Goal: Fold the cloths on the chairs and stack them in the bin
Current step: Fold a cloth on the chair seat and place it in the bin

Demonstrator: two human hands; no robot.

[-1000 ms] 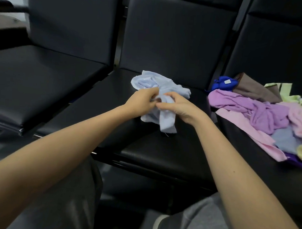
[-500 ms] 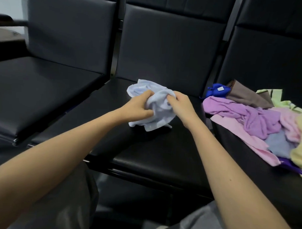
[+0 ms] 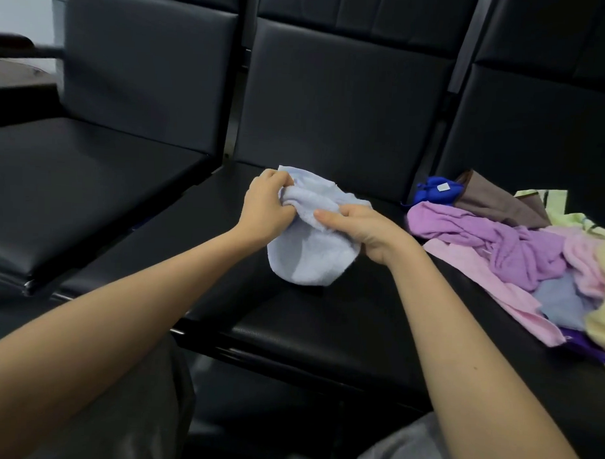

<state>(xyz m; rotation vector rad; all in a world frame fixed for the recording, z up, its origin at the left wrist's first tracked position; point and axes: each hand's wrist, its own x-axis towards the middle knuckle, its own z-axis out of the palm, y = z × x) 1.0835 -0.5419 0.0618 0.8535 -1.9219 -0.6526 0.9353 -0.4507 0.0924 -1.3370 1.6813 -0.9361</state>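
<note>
so, l hand [image 3: 266,207] & r hand [image 3: 362,231] both grip the light blue cloth [image 3: 307,260], fingers curled tight into it, hands close but not touching. the cloth is bunched up over the middle chair seat [image 3: 325,319]; can't tell if its low end touches the seat. on the next seat to the right lies a messy pile of cloths [image 3: 499,243], purple, pink & yellow, w/ a dark blue cloth [image 3: 432,194] & a brown cloth [image 3: 490,201] at the back

A waiting area is suggested: a row of black padded leatherette chairs [image 3: 332,110] is joined side by side on a shared grey metal frame [image 3: 28,283], as public bench seating is built. A pale plain wall [image 3: 24,6] is glimpsed far left.
</note>
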